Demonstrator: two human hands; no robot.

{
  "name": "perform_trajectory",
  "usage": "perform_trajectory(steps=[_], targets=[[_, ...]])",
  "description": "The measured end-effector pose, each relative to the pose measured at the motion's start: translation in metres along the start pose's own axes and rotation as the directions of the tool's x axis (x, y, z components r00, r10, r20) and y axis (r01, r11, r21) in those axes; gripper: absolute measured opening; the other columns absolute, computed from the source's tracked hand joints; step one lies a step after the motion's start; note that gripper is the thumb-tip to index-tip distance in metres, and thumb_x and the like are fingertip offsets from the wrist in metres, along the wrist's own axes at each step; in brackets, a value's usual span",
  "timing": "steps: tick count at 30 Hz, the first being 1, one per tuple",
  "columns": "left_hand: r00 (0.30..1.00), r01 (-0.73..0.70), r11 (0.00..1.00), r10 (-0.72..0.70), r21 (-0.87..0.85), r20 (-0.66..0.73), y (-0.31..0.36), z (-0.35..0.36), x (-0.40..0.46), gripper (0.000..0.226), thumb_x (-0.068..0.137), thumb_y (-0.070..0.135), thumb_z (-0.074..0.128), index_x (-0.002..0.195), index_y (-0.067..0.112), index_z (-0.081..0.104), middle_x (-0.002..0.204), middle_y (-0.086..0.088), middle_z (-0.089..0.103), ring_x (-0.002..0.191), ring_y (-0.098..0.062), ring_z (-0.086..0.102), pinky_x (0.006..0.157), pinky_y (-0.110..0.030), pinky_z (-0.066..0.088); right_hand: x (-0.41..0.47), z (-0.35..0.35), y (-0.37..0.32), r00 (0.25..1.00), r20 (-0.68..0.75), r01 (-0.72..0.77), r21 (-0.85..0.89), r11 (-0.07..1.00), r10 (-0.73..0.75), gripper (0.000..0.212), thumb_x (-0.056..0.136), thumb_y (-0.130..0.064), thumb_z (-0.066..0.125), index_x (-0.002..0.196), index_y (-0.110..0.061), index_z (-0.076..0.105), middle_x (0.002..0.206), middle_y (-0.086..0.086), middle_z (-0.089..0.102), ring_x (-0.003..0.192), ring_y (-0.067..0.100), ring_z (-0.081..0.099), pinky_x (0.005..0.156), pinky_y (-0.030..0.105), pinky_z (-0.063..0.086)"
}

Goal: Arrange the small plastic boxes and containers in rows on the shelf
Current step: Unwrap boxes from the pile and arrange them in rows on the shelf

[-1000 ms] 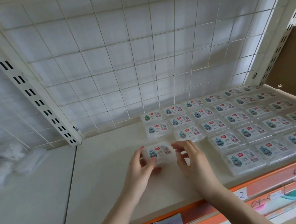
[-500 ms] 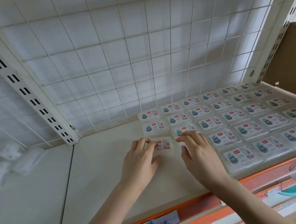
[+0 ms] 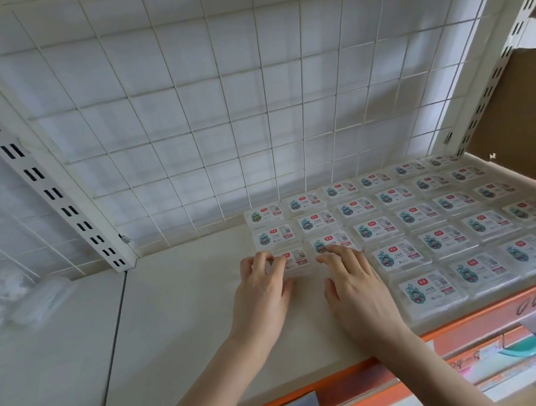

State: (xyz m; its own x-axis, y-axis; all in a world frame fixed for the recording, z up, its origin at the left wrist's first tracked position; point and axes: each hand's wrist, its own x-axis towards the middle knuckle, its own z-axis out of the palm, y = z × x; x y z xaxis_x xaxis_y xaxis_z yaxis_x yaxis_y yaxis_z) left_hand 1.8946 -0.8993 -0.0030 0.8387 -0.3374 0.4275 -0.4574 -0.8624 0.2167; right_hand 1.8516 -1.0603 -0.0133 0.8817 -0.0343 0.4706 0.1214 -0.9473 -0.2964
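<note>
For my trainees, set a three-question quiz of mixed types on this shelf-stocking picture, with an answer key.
1. True or false: the box being placed sits at the left end of the rows.
2. Which hand touches it? A) left hand B) right hand
3. Fill in: behind the boxes stands a white wire ____.

Key: 1 true. 2 A; the right hand's fingers rest on the neighbouring box. 3 grid.
</note>
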Motion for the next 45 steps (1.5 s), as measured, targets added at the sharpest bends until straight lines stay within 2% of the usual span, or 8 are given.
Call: perform_trajectory(steps=[8,12,19,27,32,37,41,45], targets=[[0.999,-0.043,0.998,0.044,0.035,-0.02,-0.004,-0.003,-0.006,0.044,0.064,0.022,0.082,0.103,0.014,0.063,0.098,-0.002,0.06,0.089,-0.024,0.06,0.048,-0.027,0.05,0.0,0.001,0.0,1.0,0.0,0.006,-0.006,1.0,-0.006,0.041,0.072,-0.004,0.068,0.112,-0.013,0.06,0.119,0.005,0.059,0.111,0.022,0.047,0.085,0.037,0.051],[0.997,-0.045,0.999,0.046,0.015,-0.058,-0.009,-0.014,-0.014,0.034,0.071,0.016,0.076,0.102,0.014,0.062,0.097,-0.002,0.061,0.084,-0.023,0.062,0.06,-0.031,0.052,0.001,-0.003,-0.008,0.996,-0.039,0.08,0.035,0.996,-0.079,0.029,0.081,-0.012,0.051,0.107,-0.016,0.063,0.113,0.002,0.06,0.106,0.023,0.051,0.083,0.037,0.05],[0.994,0.083,0.997,-0.083,-0.004,-0.069,-0.048,-0.052,-0.052,0.021,0.074,0.012,0.073,0.093,0.018,0.066,0.087,0.005,0.066,0.078,-0.017,0.064,0.063,-0.029,0.051,0.003,0.004,-0.071,0.962,0.003,0.261,0.283,0.923,-0.273,0.024,0.084,-0.019,0.043,0.096,-0.023,0.063,0.098,-0.008,0.061,0.091,0.017,0.059,0.068,0.03,0.052],[0.946,0.311,0.946,-0.299,0.091,-0.128,-0.116,-0.106,-0.105,0.016,0.075,0.014,0.073,0.088,0.02,0.066,0.078,0.008,0.065,0.068,-0.013,0.064,0.053,-0.025,0.048,0.017,0.034,-0.17,0.853,0.149,0.407,0.413,0.815,-0.501,0.025,0.084,-0.026,0.042,0.094,-0.028,0.064,0.091,-0.012,0.063,0.081,0.012,0.062,0.067,0.026,0.051],[0.895,0.432,0.889,-0.402,0.15,-0.195,-0.161,-0.135,-0.144,0.02,0.067,0.01,0.077,0.082,0.018,0.067,0.076,0.006,0.064,0.074,-0.019,0.063,0.049,-0.028,0.05,0.02,0.052,-0.237,0.737,0.238,0.483,0.469,0.74,-0.632,0.038,0.089,-0.033,0.03,0.105,-0.027,0.064,0.105,-0.011,0.062,0.098,0.013,0.058,0.08,0.027,0.045],[0.835,0.546,0.815,-0.51,0.193,-0.206,-0.199,-0.163,-0.181,0.023,0.062,0.01,0.08,0.08,0.019,0.067,0.075,0.006,0.064,0.073,-0.019,0.063,0.047,-0.028,0.048,0.018,0.073,-0.3,0.67,0.209,0.54,0.522,0.661,-0.712,0.028,0.091,-0.025,0.041,0.107,-0.024,0.064,0.107,-0.006,0.062,0.099,0.018,0.059,0.079,0.031,0.046],[0.765,0.643,0.742,-0.611,0.192,-0.203,-0.222,-0.18,-0.204,0.016,0.081,0.013,0.064,0.096,0.018,0.067,0.093,0.003,0.064,0.093,-0.022,0.059,0.063,-0.034,0.049,0.018,0.081,-0.341,0.644,0.246,0.508,0.572,0.644,-0.725,0.027,0.095,-0.021,0.044,0.119,-0.023,0.056,0.119,-0.005,0.054,0.111,0.015,0.049,0.083,0.031,0.044],[0.728,0.685,0.704,-0.652,0.186,-0.211,-0.241,-0.198,-0.217,0.028,0.092,0.018,0.046,0.118,0.018,0.059,0.118,0.003,0.058,0.114,-0.019,0.045,0.083,-0.031,0.044,0.024,0.089,-0.378,0.666,0.261,0.464,0.589,0.662,-0.699,0.03,0.096,-0.021,0.044,0.125,-0.02,0.051,0.125,-0.004,0.048,0.116,0.015,0.045,0.084,0.034,0.047]])
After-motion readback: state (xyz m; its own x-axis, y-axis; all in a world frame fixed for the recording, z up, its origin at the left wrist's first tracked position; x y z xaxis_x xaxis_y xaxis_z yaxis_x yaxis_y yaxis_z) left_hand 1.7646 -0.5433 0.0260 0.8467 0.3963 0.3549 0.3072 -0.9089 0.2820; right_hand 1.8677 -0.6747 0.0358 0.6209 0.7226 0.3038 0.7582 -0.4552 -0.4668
